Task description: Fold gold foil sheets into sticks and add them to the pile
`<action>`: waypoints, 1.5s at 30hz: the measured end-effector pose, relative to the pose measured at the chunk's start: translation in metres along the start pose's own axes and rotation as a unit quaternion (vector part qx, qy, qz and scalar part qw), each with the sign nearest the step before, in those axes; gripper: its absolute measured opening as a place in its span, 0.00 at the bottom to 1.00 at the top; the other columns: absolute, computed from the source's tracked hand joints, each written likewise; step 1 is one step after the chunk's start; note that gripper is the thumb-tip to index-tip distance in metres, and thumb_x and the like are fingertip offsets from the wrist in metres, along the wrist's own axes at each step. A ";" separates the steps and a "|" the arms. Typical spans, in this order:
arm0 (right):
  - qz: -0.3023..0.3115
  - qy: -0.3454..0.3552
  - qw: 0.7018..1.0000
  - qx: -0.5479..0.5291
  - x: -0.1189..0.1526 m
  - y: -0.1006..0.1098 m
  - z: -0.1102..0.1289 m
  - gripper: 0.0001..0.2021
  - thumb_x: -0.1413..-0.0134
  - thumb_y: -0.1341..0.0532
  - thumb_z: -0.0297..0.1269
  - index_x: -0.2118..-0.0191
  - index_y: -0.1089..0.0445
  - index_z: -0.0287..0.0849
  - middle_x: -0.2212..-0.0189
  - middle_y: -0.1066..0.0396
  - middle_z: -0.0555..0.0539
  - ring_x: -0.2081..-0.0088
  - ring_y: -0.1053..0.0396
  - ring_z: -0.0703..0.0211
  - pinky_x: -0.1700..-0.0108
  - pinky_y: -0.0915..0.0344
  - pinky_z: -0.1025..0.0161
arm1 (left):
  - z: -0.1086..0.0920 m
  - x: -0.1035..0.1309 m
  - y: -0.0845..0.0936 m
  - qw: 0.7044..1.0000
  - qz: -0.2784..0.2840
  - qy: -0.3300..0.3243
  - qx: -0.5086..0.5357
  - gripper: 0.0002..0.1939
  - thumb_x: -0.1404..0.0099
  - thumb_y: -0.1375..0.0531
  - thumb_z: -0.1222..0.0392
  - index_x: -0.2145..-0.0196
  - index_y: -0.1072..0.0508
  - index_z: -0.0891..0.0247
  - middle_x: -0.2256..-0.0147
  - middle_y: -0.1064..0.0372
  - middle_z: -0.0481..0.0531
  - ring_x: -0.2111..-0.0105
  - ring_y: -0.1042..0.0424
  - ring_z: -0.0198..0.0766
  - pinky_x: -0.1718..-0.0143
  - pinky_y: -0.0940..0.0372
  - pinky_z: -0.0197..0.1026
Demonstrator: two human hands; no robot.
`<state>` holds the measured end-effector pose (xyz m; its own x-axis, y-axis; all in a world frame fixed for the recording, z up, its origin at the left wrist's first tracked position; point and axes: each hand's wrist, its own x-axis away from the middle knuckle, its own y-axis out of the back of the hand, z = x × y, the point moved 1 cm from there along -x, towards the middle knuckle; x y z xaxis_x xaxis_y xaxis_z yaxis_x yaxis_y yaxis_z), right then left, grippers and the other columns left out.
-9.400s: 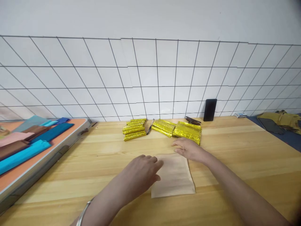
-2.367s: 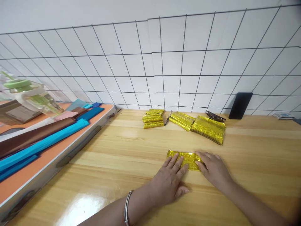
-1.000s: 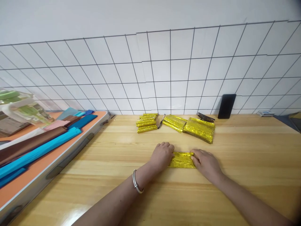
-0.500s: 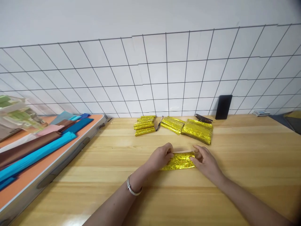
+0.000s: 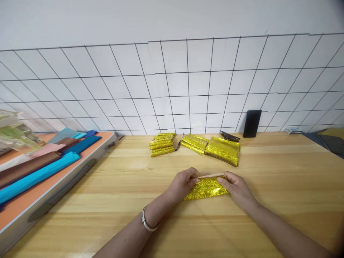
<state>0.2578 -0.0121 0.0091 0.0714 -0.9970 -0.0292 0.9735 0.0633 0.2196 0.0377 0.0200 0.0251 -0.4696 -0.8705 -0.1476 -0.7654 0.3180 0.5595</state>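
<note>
A shiny gold foil sheet (image 5: 206,189) with a swirled pattern lies low over the wooden table, held at both ends. My left hand (image 5: 184,184) pinches its left end between thumb and fingers. At the other end my right hand (image 5: 235,184) grips the upper right corner, thumb on the foil. Along the far edge, between the hands, runs a narrow pale strip (image 5: 211,176); whether it is a stick or a folded edge I cannot tell. Farther back lie several gold foil rolls (image 5: 162,144), a flat foil piece (image 5: 194,144) and a stack of foil sheets (image 5: 223,150).
A pen (image 5: 179,142) lies beside the rolls. Against the tiled wall stand a black slab (image 5: 252,123) and a dark patterned object (image 5: 230,136). On the left, an orange-topped box (image 5: 88,154) bears folded coloured sheets (image 5: 40,175). Small cards (image 5: 293,131) lie at the right.
The foil between my hands is flatter and smoother now. My right hand's fingers have closed onto its upper edge, and the pale strip shows more sharply. The view has shifted slightly.
</note>
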 end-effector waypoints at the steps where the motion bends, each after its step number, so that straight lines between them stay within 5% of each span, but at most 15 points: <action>1: 0.000 0.001 1.000 0.001 0.000 0.000 0.000 0.18 0.51 0.41 0.52 0.67 0.30 0.41 0.76 0.33 0.51 0.74 0.39 0.62 0.74 0.45 0.67 | 0.000 0.000 0.000 1.000 0.001 -0.001 -0.007 0.03 0.39 0.47 0.65 0.67 0.34 0.63 0.75 0.36 0.44 0.75 0.39 0.30 0.73 0.44 0.31; 9: -0.003 0.009 1.000 0.009 0.001 0.001 -0.005 0.18 0.47 0.42 0.49 0.77 0.45 0.43 0.80 0.53 0.56 0.77 0.54 0.67 0.76 0.55 0.67 | -0.002 0.000 0.001 0.999 0.015 -0.032 -0.037 0.08 0.37 0.48 0.65 0.63 0.30 0.62 0.65 0.31 0.49 0.65 0.33 0.35 0.63 0.40 0.34; 14: -0.006 0.020 1.000 0.014 0.001 0.001 -0.004 0.19 0.46 0.43 0.48 0.78 0.50 0.44 0.80 0.57 0.56 0.76 0.57 0.67 0.76 0.58 0.67 | -0.003 0.001 0.001 0.997 0.024 -0.043 -0.053 0.10 0.35 0.49 0.63 0.62 0.29 0.62 0.65 0.30 0.50 0.64 0.33 0.36 0.62 0.39 0.34; 35: -0.017 0.021 0.998 0.048 0.003 -0.002 -0.002 0.21 0.46 0.45 0.52 0.78 0.52 0.45 0.79 0.59 0.56 0.77 0.56 0.66 0.76 0.57 0.66 | 0.002 0.003 -0.006 0.970 0.028 -0.091 -0.224 0.12 0.31 0.55 0.61 0.61 0.33 0.62 0.66 0.32 0.52 0.65 0.32 0.36 0.64 0.38 0.36; 40: -0.042 0.048 0.983 0.170 0.002 -0.003 -0.006 0.20 0.44 0.48 0.50 0.79 0.53 0.45 0.81 0.57 0.56 0.79 0.54 0.65 0.77 0.55 0.66 | 0.003 0.003 -0.007 0.952 0.037 -0.090 -0.290 0.10 0.31 0.54 0.60 0.62 0.34 0.62 0.67 0.32 0.51 0.67 0.32 0.37 0.66 0.39 0.36; 45: -0.073 0.107 0.949 0.286 -0.005 0.001 -0.011 0.18 0.48 0.43 0.44 0.81 0.48 0.44 0.82 0.46 0.54 0.75 0.46 0.62 0.72 0.50 0.65 | 0.009 0.002 -0.008 0.926 0.061 -0.091 -0.360 0.10 0.31 0.54 0.60 0.62 0.35 0.62 0.67 0.32 0.51 0.67 0.31 0.37 0.66 0.38 0.36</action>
<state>0.2610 -0.0068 -0.0017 0.0459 -0.9577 -0.2842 0.7034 -0.1710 0.6899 0.0389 0.0191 0.0126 -0.6502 -0.7455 -0.1464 -0.2400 0.0188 0.9706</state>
